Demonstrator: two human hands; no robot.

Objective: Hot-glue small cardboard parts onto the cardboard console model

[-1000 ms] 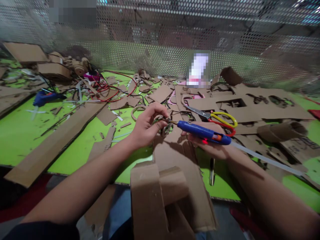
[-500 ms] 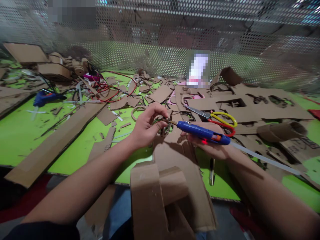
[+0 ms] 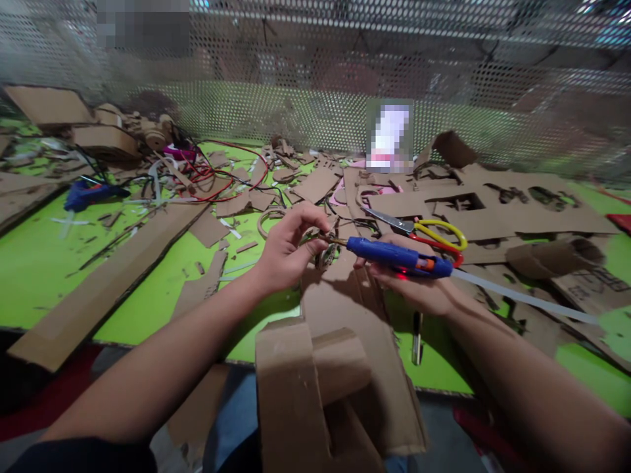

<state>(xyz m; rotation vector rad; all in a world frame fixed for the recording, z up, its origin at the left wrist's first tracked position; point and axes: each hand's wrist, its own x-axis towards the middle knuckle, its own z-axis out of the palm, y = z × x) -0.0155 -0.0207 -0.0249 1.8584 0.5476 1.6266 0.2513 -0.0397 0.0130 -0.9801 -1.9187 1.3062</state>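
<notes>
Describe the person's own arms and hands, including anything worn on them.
The left hand and right hand are ungloved, with bare wrists. A dark fabric sleeve covers part of the left arm; no sleeve shows on the right arm.

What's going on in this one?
A person's right hand grips a blue plastic glue gun, a long translucent glue stick jutting from its back. The left hand pinches a small brown corrugated cardboard piece, partly hidden by the fingers. The nozzle is right at those fingertips; whether glue is flowing can't be told. Metal scissors with yellow and red handles lie just beyond the right hand.
</notes>
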